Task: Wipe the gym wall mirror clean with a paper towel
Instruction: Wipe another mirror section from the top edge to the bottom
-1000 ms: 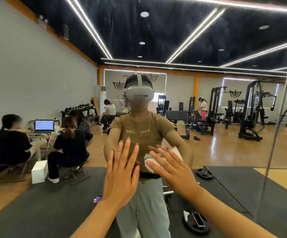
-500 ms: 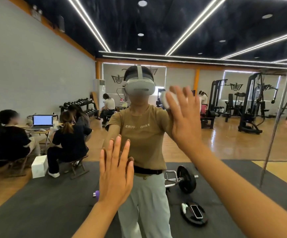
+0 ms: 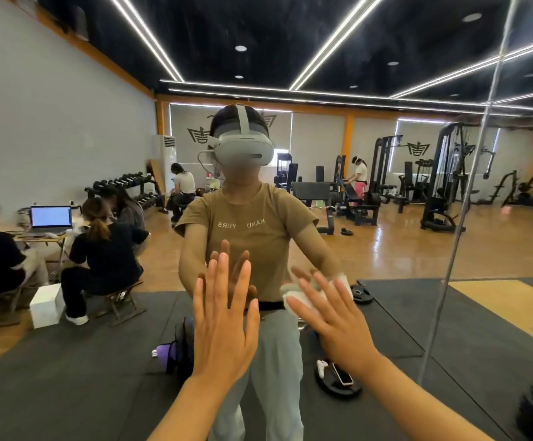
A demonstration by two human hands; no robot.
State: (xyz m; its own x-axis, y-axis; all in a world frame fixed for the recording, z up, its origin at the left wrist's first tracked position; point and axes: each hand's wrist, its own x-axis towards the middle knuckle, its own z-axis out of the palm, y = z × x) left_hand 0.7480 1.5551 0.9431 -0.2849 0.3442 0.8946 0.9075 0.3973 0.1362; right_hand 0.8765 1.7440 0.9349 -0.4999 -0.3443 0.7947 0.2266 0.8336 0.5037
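The gym wall mirror (image 3: 386, 249) fills the whole view and reflects me and the room. My left hand (image 3: 223, 319) lies flat against the glass, fingers straight and spread, at waist height of my reflection. My right hand (image 3: 335, 319) presses a white paper towel (image 3: 293, 296) flat onto the mirror with straight, spread fingers, just right of the left hand. Only the towel's edges show past the fingers, and the rest is hidden under the palm.
A vertical seam (image 3: 469, 186) between mirror panels runs down the right side. The reflection shows seated people at a table with a laptop (image 3: 51, 218), weight machines (image 3: 443, 186), and a weight plate holding a phone (image 3: 338, 375) on the black mat.
My right hand swept the paper towel up to head height on the glass and has come back down to waist height. My left hand stayed pressed on the mirror.
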